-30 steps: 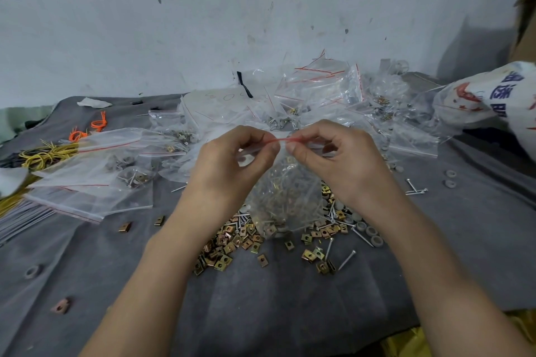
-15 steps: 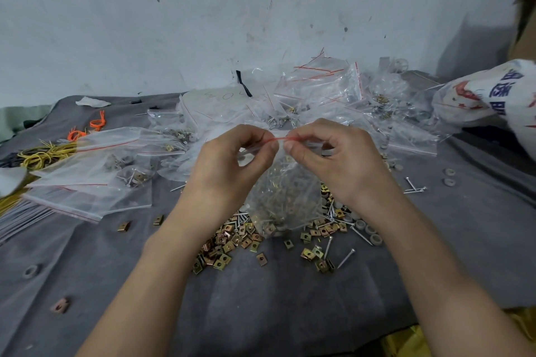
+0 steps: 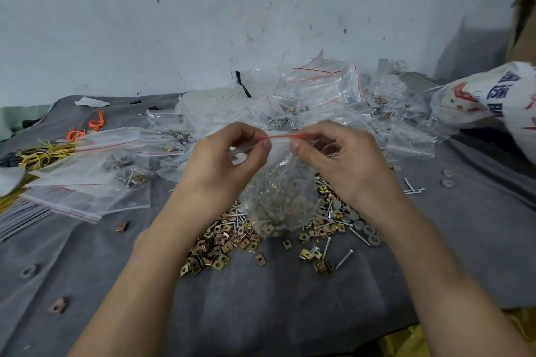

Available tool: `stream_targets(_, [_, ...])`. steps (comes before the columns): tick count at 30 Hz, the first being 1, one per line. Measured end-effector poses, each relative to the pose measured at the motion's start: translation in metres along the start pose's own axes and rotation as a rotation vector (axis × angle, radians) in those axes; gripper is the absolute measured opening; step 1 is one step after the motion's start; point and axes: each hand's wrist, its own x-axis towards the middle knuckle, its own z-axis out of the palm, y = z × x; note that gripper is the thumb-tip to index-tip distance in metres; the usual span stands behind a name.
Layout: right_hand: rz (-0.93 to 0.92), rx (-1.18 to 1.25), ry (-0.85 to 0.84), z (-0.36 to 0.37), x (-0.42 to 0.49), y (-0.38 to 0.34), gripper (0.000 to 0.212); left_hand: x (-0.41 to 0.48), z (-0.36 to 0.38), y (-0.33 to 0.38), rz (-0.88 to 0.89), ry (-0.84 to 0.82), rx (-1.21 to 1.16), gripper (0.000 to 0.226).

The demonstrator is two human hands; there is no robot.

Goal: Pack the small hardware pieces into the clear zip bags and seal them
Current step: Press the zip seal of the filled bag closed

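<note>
Both hands are holding a filled bag (image 3: 278, 194) up over the grey cloth (image 3: 261, 313). The left hand (image 3: 229, 159) is pinching the bag's red zip (image 3: 280, 137) between thumb and forefinger. The right hand (image 3: 339, 162) is pinching the same strip just beside it, so a short run of zip is showing between them. The bag is hanging from this double grip, its bottom sitting low over the loose clips (image 3: 220, 243) and screws (image 3: 343, 258) spread on the cloth. It is bulging with screws and clips, so the sealing step is probably under way.

Whether the zip's tracks are meshing under the fingers is hard to tell through the glare on the plastic, and the risk is lying there. If the tracks are sitting out of line, or a screw is poking up into the mouth, the seal is likely to gape. The heavy load could then be spilling back onto the cloth. A sharp screw tip pressing against the thin film could also be piercing it.
</note>
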Motion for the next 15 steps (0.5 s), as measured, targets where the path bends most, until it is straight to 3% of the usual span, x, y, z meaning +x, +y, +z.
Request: stream_targets(15, [-0.029, -0.061, -0.001, 0.0052, -0.0013, -0.0043, 0.005, 0.0007, 0.0000, 0.0058, 0.040, -0.028, 0.058, 0.007])
